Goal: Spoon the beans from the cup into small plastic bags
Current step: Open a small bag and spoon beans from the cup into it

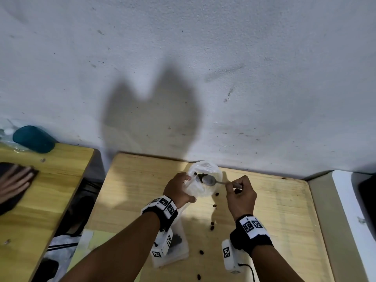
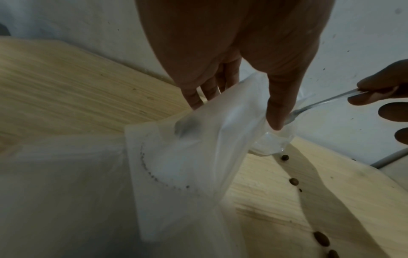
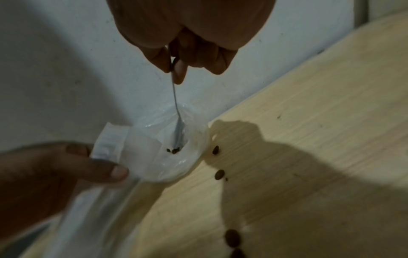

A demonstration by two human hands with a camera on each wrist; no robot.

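Observation:
My left hand (image 1: 184, 187) holds a small clear plastic bag (image 1: 204, 183) upright over the wooden table (image 1: 274, 210), thumb (image 2: 278, 108) on the near side and fingers (image 2: 209, 89) behind. My right hand (image 1: 234, 183) pinches the handle of a metal spoon (image 1: 210, 180), and the spoon's bowl sits in the bag's open mouth. A few dark beans (image 3: 173, 150) lie inside the bag just under the spoon (image 3: 178, 125). A translucent cup (image 1: 179, 242) with dark beans stands under my left wrist, partly hidden by it.
Loose beans (image 1: 212, 226) are scattered on the table between my arms. A grey wall rises right behind the bag. Across a gap on the left stands a second table (image 1: 50, 190) with another person's hand (image 1: 14, 181) and a teal object (image 1: 32, 139). A white surface (image 1: 350, 210) borders the right.

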